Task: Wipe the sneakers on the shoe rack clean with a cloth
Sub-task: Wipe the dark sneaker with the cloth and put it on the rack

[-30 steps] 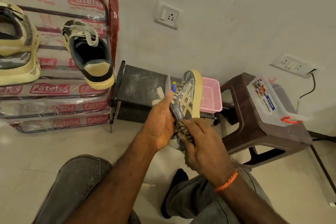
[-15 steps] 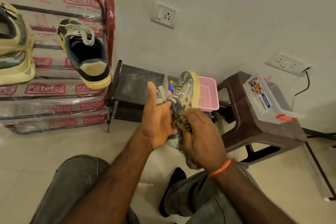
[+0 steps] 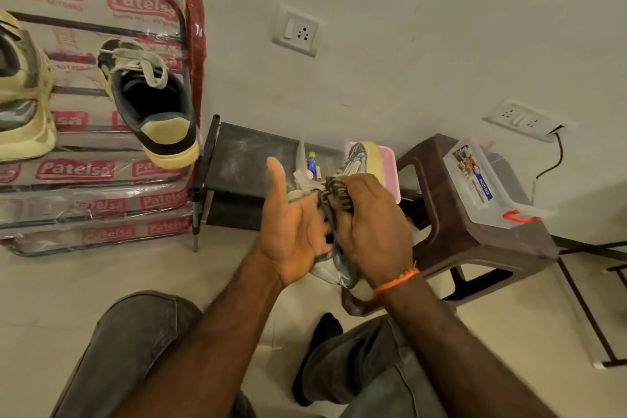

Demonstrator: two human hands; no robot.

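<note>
I hold a grey and cream sneaker (image 3: 360, 159) upright in front of me, toe up, sole to the right. My left hand (image 3: 294, 224) grips its laced side, thumb sticking up. My right hand (image 3: 371, 224) presses a dark patterned cloth (image 3: 336, 192) against the upper side of the shoe. On the shoe rack (image 3: 101, 166) at the left sit a dark sneaker with cream heel (image 3: 149, 102) and part of a cream sneaker (image 3: 23, 95) at the frame edge.
The rack is wrapped in printed plastic. A low black stand (image 3: 244, 163) and a pink basket (image 3: 390, 166) are behind the shoe. A brown plastic stool (image 3: 451, 231) with a clear lidded box (image 3: 481, 180) stands right. My knees in grey trousers are below.
My right hand with the cloth slid up the sneaker toward the laces. My left thumb lifted off and now points up. The view shifted slightly.
</note>
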